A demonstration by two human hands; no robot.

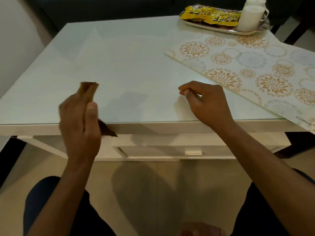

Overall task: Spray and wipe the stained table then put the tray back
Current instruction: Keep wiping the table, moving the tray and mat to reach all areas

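A floral placemat (252,68) lies on the right, a drawer (170,151) below, a dark sofa (102,9) behind

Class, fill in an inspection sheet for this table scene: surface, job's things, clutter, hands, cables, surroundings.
Surface: white glossy table, no stain that I can make out.
Job's things: brown cloth in left hand; tray at far right corner; no spray bottle seen.
Clutter: yellow snack packet and white cups on tray; patterned mat overhanging right edge.
Hands: left grips cloth; right hand curled over table, seemingly empty.
Cables: nothing seen.
Surroundings: drawer below, tiled floor.
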